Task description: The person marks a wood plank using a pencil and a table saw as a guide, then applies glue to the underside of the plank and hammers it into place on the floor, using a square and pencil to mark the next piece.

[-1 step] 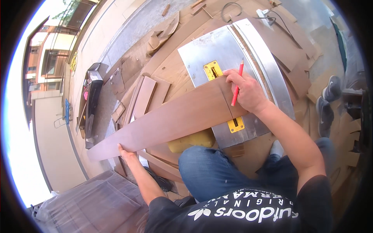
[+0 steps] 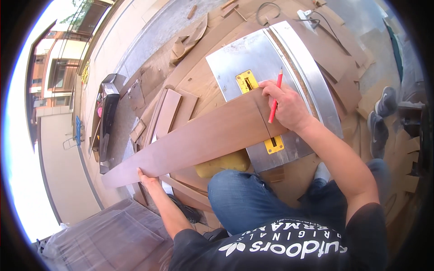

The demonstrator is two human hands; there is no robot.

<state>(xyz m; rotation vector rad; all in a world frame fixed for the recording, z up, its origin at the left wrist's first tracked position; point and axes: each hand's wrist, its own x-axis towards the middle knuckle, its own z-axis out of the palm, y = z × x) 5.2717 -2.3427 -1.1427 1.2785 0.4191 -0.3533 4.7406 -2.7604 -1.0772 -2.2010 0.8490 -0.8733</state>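
A long brown plank point(image 2: 199, 135) lies diagonally across a silver metal saw table point(image 2: 239, 52) with yellow inserts point(image 2: 247, 82), and a dark line crosses it near its right end. My right hand point(image 2: 289, 106) is closed around a red pencil point(image 2: 274, 106), its fingertips at the plank's upper right edge. The pencil's tip points up and away from the plank. My left hand point(image 2: 147, 178) grips the lower edge of the plank near its far left end, fingers partly hidden beneath it.
Stacked boards point(image 2: 167, 113) and cardboard scraps surround the saw, with a cable point(image 2: 318, 25) behind it. A black case point(image 2: 109, 122) lies at left, plastic-covered stuff point(image 2: 117, 232) at lower left. Grey shoes point(image 2: 377, 133) stand at right; a yellow pad point(image 2: 224, 165) lies below the plank.
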